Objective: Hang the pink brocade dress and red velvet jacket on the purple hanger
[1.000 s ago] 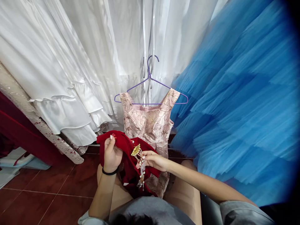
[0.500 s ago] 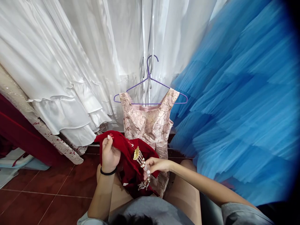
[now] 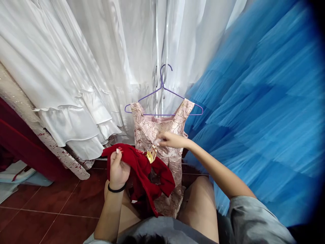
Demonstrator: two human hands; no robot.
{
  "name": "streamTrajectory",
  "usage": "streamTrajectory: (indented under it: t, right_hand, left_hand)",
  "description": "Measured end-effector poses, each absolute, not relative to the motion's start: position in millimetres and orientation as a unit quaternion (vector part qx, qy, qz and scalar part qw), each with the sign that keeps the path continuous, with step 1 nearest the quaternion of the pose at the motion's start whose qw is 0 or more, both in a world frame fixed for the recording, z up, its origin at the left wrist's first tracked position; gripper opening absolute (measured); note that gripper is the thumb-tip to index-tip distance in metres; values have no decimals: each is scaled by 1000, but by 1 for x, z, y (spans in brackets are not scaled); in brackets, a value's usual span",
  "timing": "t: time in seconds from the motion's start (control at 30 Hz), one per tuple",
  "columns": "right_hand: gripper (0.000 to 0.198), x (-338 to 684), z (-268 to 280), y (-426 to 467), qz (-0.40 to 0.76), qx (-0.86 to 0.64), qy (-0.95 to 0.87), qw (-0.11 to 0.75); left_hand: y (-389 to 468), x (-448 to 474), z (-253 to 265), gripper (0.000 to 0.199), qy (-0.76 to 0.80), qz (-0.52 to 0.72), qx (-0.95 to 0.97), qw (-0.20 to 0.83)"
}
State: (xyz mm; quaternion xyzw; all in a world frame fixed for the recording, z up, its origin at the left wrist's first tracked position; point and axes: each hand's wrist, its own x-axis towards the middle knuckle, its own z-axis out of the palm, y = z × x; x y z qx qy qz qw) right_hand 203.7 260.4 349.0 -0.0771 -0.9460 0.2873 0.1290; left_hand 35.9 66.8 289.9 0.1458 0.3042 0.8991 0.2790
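My left hand is closed on a dark red velvety garment, pinching it near a small red trim. My right hand pinches the beaded strands of a gold tassel ornament, which hangs against the red cloth. Behind both lies a pink brocade dress with wide shoulder straps. A purple hanger runs through those straps. The lower part of the pink dress is partly covered by the red garment.
White ruffled gowns hang at the back and left. Layers of blue tulle fill the right side. Below, the red tiled floor shows at left, beside a rolled-looking sequined fabric and dark red cloth. My bare knees flank the garments.
My right hand has moved up and away from my lap, lifting the beaded strands over the pink dress. The gold piece has tipped and shifted slightly up. My left hand stays nearly still.
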Motion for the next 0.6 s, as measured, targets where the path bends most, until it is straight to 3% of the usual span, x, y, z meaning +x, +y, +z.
streamTrajectory:
  t: [0.17,0.27,0.4,0.6]
  right_hand:
    - [21,130,347,262,358,-64,-901,236]
    - [21,90,330,254,423,-35,-882,206]
    - [18,76,318,240,420,-41,-894,147]
    - [25,139,321,198,473,-145,-820,288]
  left_hand:
    - [67,48,295,39,307,891,145,302]
    - [67,53,295,41,320,883,164,300]
    - [68,51,293,42,348,879,191,265]
    - [72,36,294,39,371,887,212,177]
